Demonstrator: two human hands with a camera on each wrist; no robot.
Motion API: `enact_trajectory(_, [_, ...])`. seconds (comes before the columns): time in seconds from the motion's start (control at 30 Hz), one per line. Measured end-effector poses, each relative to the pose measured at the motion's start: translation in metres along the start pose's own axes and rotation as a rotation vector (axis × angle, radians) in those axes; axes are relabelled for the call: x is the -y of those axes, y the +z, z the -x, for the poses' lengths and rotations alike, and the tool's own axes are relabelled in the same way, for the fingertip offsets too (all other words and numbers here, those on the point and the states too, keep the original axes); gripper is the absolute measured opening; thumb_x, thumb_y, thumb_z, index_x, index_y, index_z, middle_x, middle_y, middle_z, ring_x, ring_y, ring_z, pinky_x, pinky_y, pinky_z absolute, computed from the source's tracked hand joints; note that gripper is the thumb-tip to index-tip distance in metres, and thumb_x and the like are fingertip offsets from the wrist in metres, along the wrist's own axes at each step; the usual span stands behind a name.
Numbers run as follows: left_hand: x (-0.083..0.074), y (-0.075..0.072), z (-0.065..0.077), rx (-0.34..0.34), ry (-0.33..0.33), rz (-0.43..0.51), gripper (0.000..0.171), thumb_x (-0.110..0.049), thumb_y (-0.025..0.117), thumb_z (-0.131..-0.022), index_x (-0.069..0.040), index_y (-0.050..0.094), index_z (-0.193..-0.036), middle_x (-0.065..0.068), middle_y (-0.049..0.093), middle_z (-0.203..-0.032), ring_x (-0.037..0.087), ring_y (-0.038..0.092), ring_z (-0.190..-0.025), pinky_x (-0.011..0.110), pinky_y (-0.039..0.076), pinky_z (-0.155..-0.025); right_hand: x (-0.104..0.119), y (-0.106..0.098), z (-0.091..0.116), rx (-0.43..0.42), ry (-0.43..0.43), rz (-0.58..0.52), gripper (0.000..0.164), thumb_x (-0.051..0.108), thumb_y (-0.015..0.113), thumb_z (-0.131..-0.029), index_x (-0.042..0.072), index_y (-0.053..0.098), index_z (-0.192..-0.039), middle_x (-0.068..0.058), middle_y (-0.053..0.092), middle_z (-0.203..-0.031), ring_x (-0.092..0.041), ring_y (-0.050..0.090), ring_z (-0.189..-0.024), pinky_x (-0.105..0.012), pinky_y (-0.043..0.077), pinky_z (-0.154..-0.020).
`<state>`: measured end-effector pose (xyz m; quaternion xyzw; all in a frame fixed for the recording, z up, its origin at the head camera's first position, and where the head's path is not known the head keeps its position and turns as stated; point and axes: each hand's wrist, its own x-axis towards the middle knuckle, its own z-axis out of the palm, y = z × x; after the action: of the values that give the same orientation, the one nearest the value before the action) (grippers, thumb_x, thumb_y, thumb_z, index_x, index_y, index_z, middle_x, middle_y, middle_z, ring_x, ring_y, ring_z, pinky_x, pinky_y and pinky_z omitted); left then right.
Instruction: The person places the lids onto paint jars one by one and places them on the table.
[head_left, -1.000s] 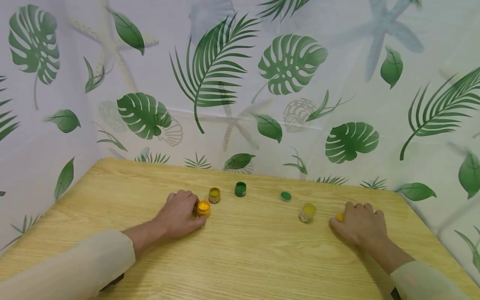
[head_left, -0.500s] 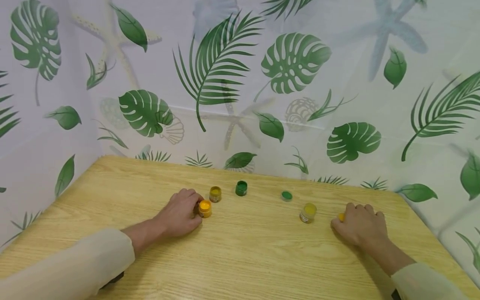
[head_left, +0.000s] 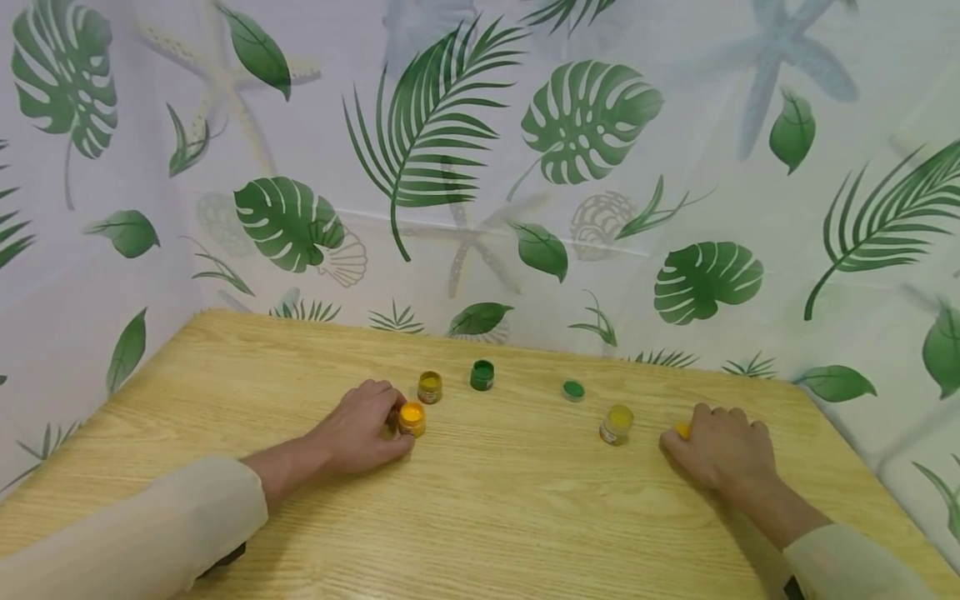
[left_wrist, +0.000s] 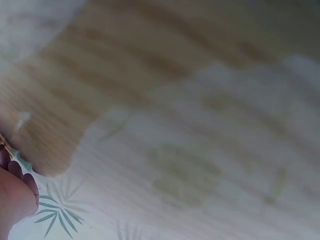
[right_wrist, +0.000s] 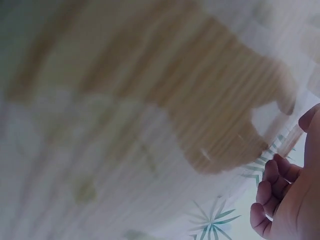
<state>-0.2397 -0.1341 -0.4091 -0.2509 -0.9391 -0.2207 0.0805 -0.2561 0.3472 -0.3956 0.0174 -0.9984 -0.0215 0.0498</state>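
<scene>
In the head view my left hand (head_left: 360,429) has its thumb and index finger round a small jar of orange-yellow paint (head_left: 412,419), standing on the table. Right behind that jar is an olive-yellow paint jar (head_left: 430,387). My right hand (head_left: 723,446) rests low on the table, fingers bent down over a small yellow object (head_left: 682,430); only a sliver of it shows beside the thumb, so its kind is hidden. Each wrist view catches part of its own hand: left fingers (left_wrist: 17,195) at the lower left, right fingers (right_wrist: 270,192) at the lower right.
A dark green paint jar (head_left: 482,375) stands farther back on the wooden table (head_left: 495,517). Right of it lies a flat green lid (head_left: 573,390), then a pale yellow paint jar (head_left: 617,425) near my right hand. A leaf-patterned cloth (head_left: 450,167) hangs behind the table.
The left thumb drew back from the orange-yellow jar, then came forward again beside it. That jar sits very slightly farther right. My right hand stays in place.
</scene>
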Motion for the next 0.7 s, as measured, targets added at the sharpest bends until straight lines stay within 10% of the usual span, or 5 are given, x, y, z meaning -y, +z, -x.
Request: enact_trajectory(0.7, [-0.011,0.004,0.003,-0.028,0.061,-0.025,0.023,-0.031,0.071,-0.076,-0.014,0.062,-0.088,-0.009,0.053,-0.079,0.009,0.046,-0.076,0.031,0.038,-0.075,0.022,-0.008,0.013,-0.005,-0.071,-0.169,0.028,0.034,0.057,-0.08,0.007,0.052,-0.085,-0.003,0.05,-0.068,-0.02,0.044,-0.057,-0.034,0.032,-0.046])
